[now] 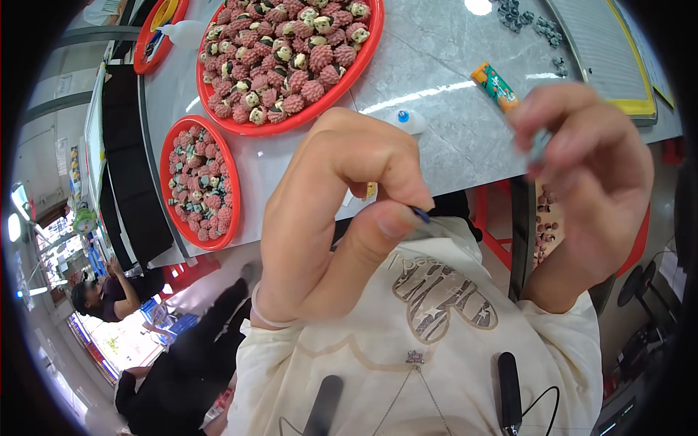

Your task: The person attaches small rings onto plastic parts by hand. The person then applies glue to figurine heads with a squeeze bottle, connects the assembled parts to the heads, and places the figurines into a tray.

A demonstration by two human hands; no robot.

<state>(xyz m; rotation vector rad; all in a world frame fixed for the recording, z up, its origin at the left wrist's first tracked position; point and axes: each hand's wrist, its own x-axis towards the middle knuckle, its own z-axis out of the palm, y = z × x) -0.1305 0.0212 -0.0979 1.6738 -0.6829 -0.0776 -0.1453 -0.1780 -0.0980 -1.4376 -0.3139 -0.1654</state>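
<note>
Two hands are raised above the worktop. The left hand pinches a small dark piece. The right hand grips a blurred grey piece.

Both my hands raised close to my chest. My left hand is curled, thumb pressed against bent forefinger in a pinch. My right hand is blurred, fingers bunched, probably pinching too.

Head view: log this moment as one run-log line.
left hand: pinching small dark-blue piece | right hand: blurred, pinching small grey piece | red trays of pink toy parts on grey table
</note>
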